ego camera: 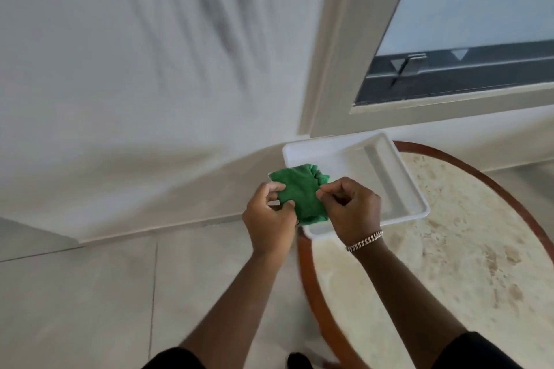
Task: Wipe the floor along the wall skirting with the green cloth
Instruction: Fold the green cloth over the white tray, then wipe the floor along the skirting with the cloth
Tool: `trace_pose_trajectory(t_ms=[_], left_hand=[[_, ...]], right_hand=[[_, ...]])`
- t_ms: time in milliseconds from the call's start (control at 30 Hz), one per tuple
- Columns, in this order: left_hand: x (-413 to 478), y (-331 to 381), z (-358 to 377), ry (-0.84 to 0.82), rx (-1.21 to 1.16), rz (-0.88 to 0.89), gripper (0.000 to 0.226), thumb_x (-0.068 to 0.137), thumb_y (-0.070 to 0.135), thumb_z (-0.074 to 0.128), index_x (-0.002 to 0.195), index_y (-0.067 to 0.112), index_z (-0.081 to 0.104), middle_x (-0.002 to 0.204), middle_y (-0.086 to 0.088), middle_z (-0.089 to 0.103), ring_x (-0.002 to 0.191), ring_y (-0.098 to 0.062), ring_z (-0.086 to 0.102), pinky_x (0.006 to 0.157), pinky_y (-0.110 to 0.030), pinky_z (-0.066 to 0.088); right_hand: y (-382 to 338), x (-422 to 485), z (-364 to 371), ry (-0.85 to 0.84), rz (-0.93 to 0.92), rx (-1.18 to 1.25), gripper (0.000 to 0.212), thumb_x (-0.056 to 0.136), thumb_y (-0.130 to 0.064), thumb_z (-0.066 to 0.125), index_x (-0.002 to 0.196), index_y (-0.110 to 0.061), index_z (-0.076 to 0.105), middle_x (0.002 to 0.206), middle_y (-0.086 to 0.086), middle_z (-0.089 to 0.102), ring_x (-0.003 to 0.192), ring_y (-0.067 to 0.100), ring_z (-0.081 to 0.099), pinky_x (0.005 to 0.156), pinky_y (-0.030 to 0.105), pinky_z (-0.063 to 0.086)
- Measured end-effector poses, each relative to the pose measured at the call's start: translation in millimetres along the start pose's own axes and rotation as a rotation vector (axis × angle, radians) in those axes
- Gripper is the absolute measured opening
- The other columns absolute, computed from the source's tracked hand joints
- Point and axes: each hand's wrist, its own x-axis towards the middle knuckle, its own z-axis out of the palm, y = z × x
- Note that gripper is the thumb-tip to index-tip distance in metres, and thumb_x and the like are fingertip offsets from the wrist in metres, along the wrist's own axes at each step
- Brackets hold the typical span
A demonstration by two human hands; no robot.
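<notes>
The green cloth [299, 192] is bunched up between both hands, held in the air over the near-left corner of a white tray [398, 186]. My left hand [269, 219] pinches its left edge with thumb and fingers. My right hand [350, 207], with a chain bracelet on the wrist, grips its right side. The wall skirting [168, 226] runs along the base of the white wall, left of and below the hands. The pale tiled floor [90, 293] lies in front of it.
The white tray rests on a round table [449, 263] with a mottled beige top and a reddish-brown wooden rim. A window [467, 39] with a white frame is at the upper right. A dark shoe [296, 361] shows at the bottom edge.
</notes>
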Motion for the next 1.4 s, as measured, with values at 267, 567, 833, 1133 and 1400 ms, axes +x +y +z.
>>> trace_pose_trajectory(t_ms=[267,567,833,1133,1400], left_hand=[[17,-121,-141,0.006,0.104,0.109,0.032,0.074,-0.005,0.068,0.093,0.020,0.068,0.085,0.021,0.065,0.077,0.007,0.063,0.065,-0.028,0.061],[90,-419,-158,0.045,0.207,0.089,0.030,0.081,-0.007,0.066,0.104,0.011,0.065,0.097,0.003,0.064,0.074,-0.002,0.060,0.057,-0.004,0.049],[169,-590,-136,-0.031,0.207,0.218,0.030,0.084,-0.007,0.060,0.111,0.003,0.066,0.102,-0.005,0.069,0.077,-0.011,0.067,0.067,-0.008,0.053],[244,-680,-185,-0.174,1.097,0.514,0.055,0.097,0.038,0.031,0.149,0.019,0.034,0.161,-0.012,0.029,0.150,-0.034,0.020,0.121,-0.057,0.016],[270,-677,-187,-0.174,1.233,0.397,0.074,0.088,0.073,0.015,0.153,0.041,0.000,0.167,0.002,-0.003,0.152,-0.032,-0.007,0.116,-0.070,0.000]], right_hand=[[5,-125,149,0.012,-0.049,0.112,0.017,0.070,-0.003,0.078,0.066,-0.018,0.070,0.060,-0.007,0.066,0.066,0.014,0.064,0.057,0.012,0.048],[211,-200,374,-0.095,-0.079,0.136,0.020,0.070,0.005,0.074,0.063,-0.013,0.067,0.059,-0.007,0.064,0.060,0.006,0.064,0.060,0.014,0.052],[363,-184,490,-0.117,-0.036,0.017,0.014,0.074,-0.005,0.072,0.064,-0.014,0.067,0.058,-0.014,0.061,0.059,-0.002,0.062,0.062,0.019,0.053],[392,-169,534,-0.148,-0.347,-0.305,0.023,0.083,-0.024,0.056,0.103,-0.014,0.063,0.109,0.011,0.066,0.103,0.030,0.057,0.090,0.042,0.047],[413,-163,569,-0.362,-0.428,-0.663,0.050,0.090,-0.050,0.034,0.133,-0.028,0.044,0.145,0.008,0.045,0.136,0.033,0.033,0.108,0.064,0.025]])
